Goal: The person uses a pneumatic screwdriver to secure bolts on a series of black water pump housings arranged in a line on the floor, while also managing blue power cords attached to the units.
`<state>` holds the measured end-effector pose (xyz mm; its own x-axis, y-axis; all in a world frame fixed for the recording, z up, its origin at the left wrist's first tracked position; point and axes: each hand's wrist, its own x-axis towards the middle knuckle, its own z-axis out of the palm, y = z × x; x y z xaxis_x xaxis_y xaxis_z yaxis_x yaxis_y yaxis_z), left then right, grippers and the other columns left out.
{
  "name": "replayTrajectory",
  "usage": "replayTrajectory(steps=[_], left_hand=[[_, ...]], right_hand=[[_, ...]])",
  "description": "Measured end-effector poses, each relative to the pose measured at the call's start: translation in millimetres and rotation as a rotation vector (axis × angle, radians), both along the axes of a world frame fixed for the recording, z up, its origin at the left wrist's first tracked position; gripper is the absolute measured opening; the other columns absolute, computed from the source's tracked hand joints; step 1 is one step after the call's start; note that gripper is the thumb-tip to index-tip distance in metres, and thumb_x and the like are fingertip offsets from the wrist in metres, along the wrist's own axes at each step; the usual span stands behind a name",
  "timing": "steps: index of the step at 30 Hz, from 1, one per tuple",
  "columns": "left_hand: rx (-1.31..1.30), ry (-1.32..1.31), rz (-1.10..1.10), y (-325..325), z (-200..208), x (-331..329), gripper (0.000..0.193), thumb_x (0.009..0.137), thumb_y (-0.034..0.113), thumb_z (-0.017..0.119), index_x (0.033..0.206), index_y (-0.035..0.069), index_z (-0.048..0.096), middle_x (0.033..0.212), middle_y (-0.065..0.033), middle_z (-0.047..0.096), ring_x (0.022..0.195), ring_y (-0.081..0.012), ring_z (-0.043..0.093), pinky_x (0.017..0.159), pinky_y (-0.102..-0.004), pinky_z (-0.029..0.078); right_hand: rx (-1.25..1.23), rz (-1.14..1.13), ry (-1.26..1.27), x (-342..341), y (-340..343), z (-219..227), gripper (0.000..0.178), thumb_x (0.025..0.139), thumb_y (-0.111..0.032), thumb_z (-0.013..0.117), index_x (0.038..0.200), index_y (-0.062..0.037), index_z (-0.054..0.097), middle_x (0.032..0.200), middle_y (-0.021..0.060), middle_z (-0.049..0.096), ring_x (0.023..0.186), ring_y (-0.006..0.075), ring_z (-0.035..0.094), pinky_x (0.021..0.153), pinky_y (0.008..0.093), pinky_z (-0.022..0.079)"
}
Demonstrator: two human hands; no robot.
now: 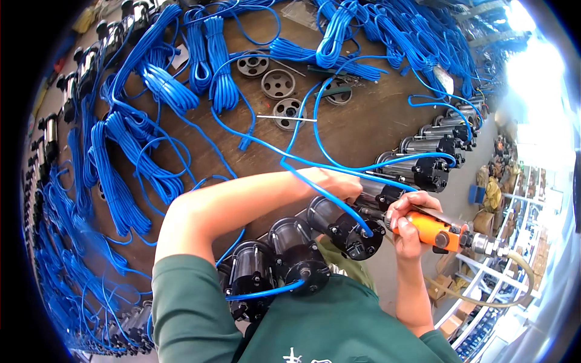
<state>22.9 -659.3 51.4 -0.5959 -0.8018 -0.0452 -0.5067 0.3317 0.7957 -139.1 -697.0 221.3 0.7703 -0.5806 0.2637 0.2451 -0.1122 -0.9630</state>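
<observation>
My right hand (413,225) is wrapped round an orange air screwdriver (437,231), held roughly level with its nose pointing left. That nose meets the black end of a metal pump cylinder (384,195), but the exact contact is hidden. From the left my left arm reaches across, and my left hand (340,184) curls its fingers at the far end of this cylinder; the fingertips are partly hidden. Just nearer to me lies another pump (346,228), with a blue cable (330,196) running into its black end cap.
More pumps (298,249) line the table's curved near edge, close to my body. Bundled blue cables (118,175) cover the left and far side. Several grey spoked wheels (278,84) lie mid-table. An air hose (525,272) loops off the screwdriver; shelving (484,266) stands at right.
</observation>
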Motion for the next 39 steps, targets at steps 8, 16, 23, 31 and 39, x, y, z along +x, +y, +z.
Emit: replayTrajectory(steps=[8, 16, 23, 31, 39], left_hand=[[-0.063, 0.127, 0.039, -3.1, -19.0, -3.3, 0.016, 0.081, 0.01, 0.069, 0.095, 0.004, 0.072, 0.078, -0.0169, 0.068, 0.075, -0.0342, 0.068, 0.064, -0.0453, 0.052], [-0.059, 0.196, 0.061, -0.6, -25.1, -5.4, 0.011, 0.083, 0.012, 0.07, 0.09, 0.003, 0.071, 0.078, -0.0166, 0.067, 0.075, -0.0349, 0.067, 0.065, -0.0461, 0.052], [-0.104, -0.068, 0.089, 6.4, -1.1, -7.1, 0.014, 0.078, 0.011, 0.07, 0.09, 0.004, 0.072, 0.076, -0.017, 0.069, 0.073, -0.0333, 0.069, 0.063, -0.0456, 0.052], [-0.127, 0.164, 0.674, 82.9, -34.6, -4.2, 0.021, 0.078, 0.017, 0.071, 0.094, 0.005, 0.074, 0.081, -0.0203, 0.07, 0.079, -0.0408, 0.068, 0.07, -0.0482, 0.054], [-0.08, 0.181, 0.824, 140.2, -47.7, -36.7, 0.024, 0.078, 0.011, 0.072, 0.1, 0.002, 0.073, 0.091, -0.0163, 0.068, 0.091, -0.036, 0.066, 0.08, -0.0455, 0.054]], right_hand=[[-0.04, 0.013, 0.005, 4.0, -0.4, 5.2, 0.035, 0.082, 0.001, 0.061, 0.117, 0.0026, 0.055, 0.097, 0.0153, 0.061, 0.069, 0.0146, 0.059, 0.06, 0.0254, 0.052], [0.007, -0.001, 0.017, 6.1, 0.1, 3.1, 0.034, 0.084, 0.0, 0.06, 0.117, 0.0016, 0.053, 0.098, 0.0148, 0.06, 0.07, 0.0149, 0.058, 0.063, 0.0264, 0.052], [-0.032, 0.058, -0.014, 0.0, -6.1, -4.9, 0.027, 0.083, 0.002, 0.061, 0.108, 0.0002, 0.055, 0.093, 0.0135, 0.06, 0.071, 0.0152, 0.059, 0.062, 0.0269, 0.053], [-0.048, 0.02, 0.011, 1.4, -0.7, -0.6, 0.032, 0.084, 0.0, 0.062, 0.115, 0.001, 0.055, 0.095, 0.0153, 0.063, 0.068, 0.0141, 0.059, 0.062, 0.0268, 0.053], [-0.058, 0.102, -0.052, -13.3, 33.5, 90.7, 0.026, 0.084, 0.002, 0.065, 0.108, -0.0022, 0.055, 0.088, 0.0131, 0.061, 0.065, 0.0178, 0.061, 0.063, 0.0327, 0.055]])
